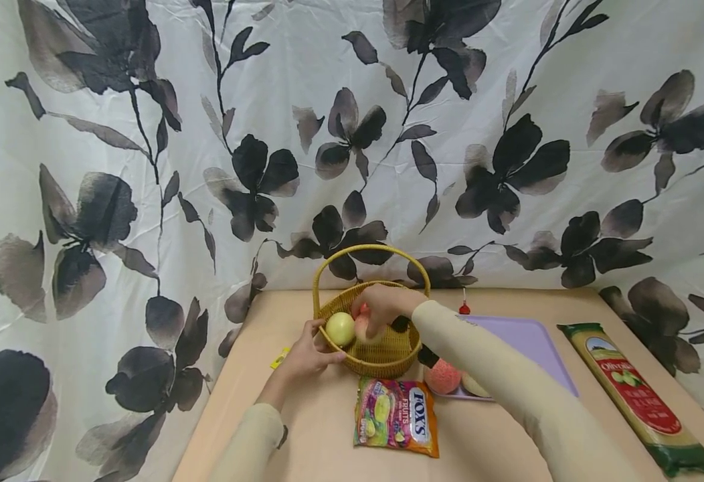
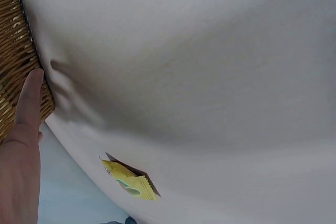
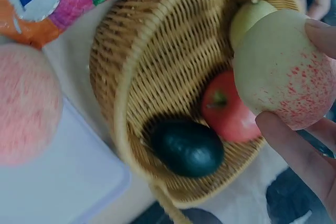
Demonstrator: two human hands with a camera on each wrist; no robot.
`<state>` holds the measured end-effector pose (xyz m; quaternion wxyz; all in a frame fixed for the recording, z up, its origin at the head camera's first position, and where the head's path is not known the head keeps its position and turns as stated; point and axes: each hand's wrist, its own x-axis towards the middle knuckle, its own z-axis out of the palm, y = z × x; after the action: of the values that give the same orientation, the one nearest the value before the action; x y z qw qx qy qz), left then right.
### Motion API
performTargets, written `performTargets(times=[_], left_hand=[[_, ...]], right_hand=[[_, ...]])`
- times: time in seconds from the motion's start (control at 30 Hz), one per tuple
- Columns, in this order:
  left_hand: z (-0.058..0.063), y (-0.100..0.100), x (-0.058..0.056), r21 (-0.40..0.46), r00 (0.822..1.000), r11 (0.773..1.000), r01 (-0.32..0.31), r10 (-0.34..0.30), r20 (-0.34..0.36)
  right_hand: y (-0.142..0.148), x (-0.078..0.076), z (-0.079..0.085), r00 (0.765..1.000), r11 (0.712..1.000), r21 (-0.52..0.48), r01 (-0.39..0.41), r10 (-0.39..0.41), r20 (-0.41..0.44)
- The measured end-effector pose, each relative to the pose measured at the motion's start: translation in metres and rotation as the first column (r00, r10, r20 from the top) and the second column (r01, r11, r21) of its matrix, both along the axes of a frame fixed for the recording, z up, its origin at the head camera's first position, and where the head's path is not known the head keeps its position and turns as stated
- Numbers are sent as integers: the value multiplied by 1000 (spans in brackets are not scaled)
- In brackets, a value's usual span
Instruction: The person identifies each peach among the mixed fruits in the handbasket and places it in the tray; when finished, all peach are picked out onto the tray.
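Observation:
A yellow wicker basket (image 1: 382, 368) with a tall arched handle stands at the table's back. My right hand (image 1: 382, 306) reaches inside it, pinching a pale peach with pink speckles (image 3: 286, 72) between thumb and fingers. Below the peach, a red apple (image 3: 228, 106) and a glossy dark green avocado (image 3: 186, 148) lie in the basket. A yellow-green fruit with a short stem (image 1: 340, 329) is at the basket's left side, partly behind the peach in the right wrist view. My left hand (image 1: 306, 358) holds the basket's left rim, its straight thumb along the outer wall.
A colourful Fox's candy bag (image 1: 395, 416) lies before the basket. On the right, a lilac tray (image 1: 526, 335) carries a pink peach (image 1: 442, 376) and another pale fruit, partly hidden by my right sleeve. Farther right lies a long Olivoila packet (image 1: 638, 395). A small yellow wrapper (image 2: 131, 179) lies left of the basket.

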<state>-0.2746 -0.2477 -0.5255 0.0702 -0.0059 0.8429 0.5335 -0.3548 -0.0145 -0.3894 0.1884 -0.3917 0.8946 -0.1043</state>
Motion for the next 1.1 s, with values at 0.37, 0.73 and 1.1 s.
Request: performTargets(times=[0.37, 0.73, 1.1], left_hand=[[-1, -5, 2, 8, 1000, 1000, -1, 1, -1], [-2, -4, 1, 6, 1000, 1000, -7, 7, -21], [-2, 2, 0, 53, 1000, 999, 10, -10, -1]], right_hand=[[53, 15, 28, 998, 999, 21, -31, 33, -60], [160, 22, 29, 997, 998, -32, 53, -55, -54], [288, 39, 9, 954, 954, -66, 292, -295, -51]])
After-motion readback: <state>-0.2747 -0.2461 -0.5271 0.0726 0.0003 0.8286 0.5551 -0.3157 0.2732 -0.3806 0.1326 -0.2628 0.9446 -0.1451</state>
